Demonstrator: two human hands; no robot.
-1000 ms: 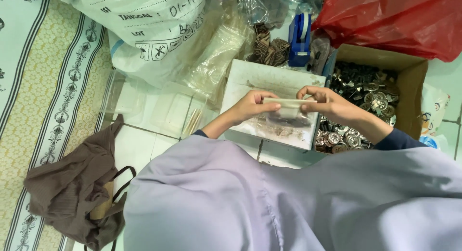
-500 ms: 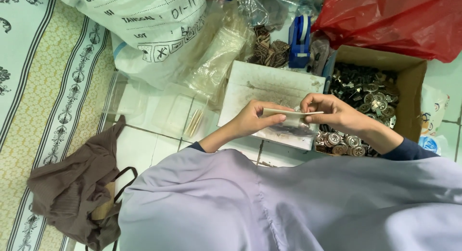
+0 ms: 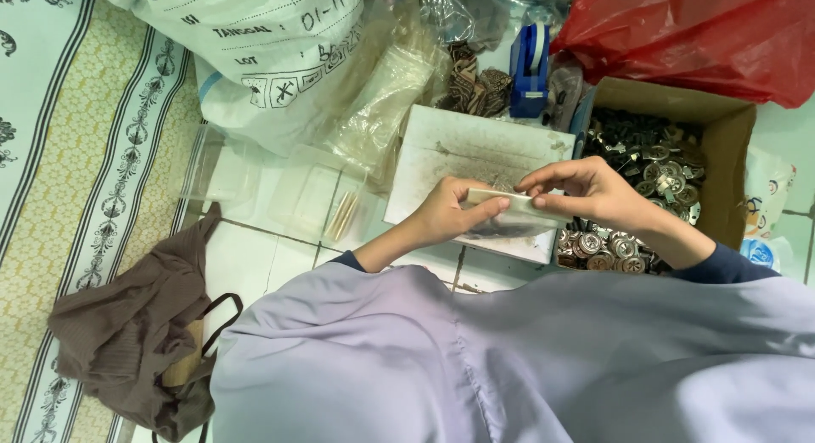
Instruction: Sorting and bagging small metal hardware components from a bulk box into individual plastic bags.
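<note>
Fingers of our left hand (image 3: pixel 446 214) and right hand (image 3: pixel 586 188) are pinching a small clear plastic pouch (image 3: pixel 518 207) between them, holding it above the smudged white board (image 3: pixel 475 167). Right of it, a cardboard box (image 3: pixel 730 146) is holding metal buttons (image 3: pixel 658 176); farther off, a blue tape dispenser (image 3: pixel 530 70) is standing.

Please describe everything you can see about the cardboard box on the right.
The cardboard box is brown, open at the top, and sits on the floor at the right under a red bag. It is filled with small round silver metal pieces. The right hand hovers near its left edge, partly covering it.
</note>
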